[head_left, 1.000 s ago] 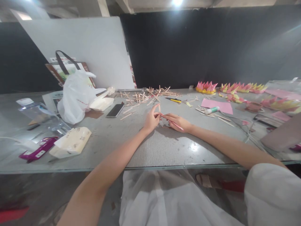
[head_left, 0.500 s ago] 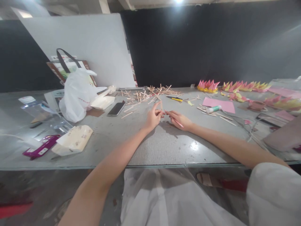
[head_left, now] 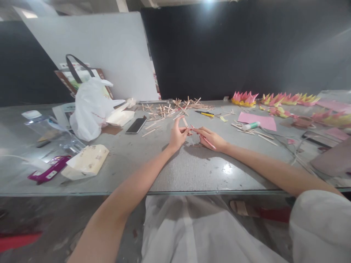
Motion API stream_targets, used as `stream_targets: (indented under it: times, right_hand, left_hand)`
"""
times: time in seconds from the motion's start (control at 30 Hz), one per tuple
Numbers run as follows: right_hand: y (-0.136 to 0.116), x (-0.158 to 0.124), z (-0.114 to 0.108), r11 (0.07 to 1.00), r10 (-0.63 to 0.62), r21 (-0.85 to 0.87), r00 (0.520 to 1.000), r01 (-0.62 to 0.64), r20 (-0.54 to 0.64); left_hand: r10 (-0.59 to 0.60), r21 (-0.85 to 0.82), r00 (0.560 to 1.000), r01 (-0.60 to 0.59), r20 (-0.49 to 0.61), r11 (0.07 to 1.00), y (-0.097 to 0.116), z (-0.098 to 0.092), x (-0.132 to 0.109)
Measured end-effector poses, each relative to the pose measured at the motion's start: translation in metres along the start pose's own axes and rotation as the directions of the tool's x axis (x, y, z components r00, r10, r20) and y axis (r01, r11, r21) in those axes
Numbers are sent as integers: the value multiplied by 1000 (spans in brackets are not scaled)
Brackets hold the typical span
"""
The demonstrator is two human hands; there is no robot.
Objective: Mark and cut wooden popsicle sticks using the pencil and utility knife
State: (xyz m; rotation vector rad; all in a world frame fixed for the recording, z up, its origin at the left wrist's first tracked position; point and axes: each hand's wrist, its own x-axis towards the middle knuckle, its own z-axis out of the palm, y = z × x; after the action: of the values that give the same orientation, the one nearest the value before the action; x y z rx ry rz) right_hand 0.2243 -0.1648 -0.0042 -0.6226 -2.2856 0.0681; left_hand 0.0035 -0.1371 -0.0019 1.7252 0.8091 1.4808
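Near the middle of the grey table, my left hand [head_left: 177,137] pinches a thin wooden stick [head_left: 184,122], its index finger raised behind it. My right hand [head_left: 215,140] is closed around a slim pink pen [head_left: 209,143], with the pen's tip close to the left fingertips. Whether the tip touches the stick is too small to tell. Just beyond the hands lies a loose pile of wooden sticks [head_left: 166,110], some joined into crosses. A yellow and black utility knife [head_left: 205,114] rests past my right hand.
Left are a phone [head_left: 136,125], a white plastic bag [head_left: 89,109], a paper box [head_left: 90,160], a plastic bottle [head_left: 52,131] and a purple power strip [head_left: 49,170]. Right are a glue stick [head_left: 251,126], pink paper [head_left: 260,119], tangled cords [head_left: 294,155] and folded paper lotus flowers [head_left: 244,98].
The wooden stick in my left hand has tilted slightly to the left. My right hand stays beside it with the pen, and the view has shifted a little.
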Motion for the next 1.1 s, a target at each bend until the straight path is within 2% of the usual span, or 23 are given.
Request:
stream_targets:
  times: [0.43, 1.1]
  right_hand:
    - [5, -4, 1, 987, -117, -104, 993, 119, 25]
    - [8, -7, 4, 978, -124, -166, 992, 128, 33]
  left_hand:
    - [37, -164, 999, -39, -13, 986, -3, 4, -1]
    - [111, -143, 994, -109, 4, 984, 3, 9, -5]
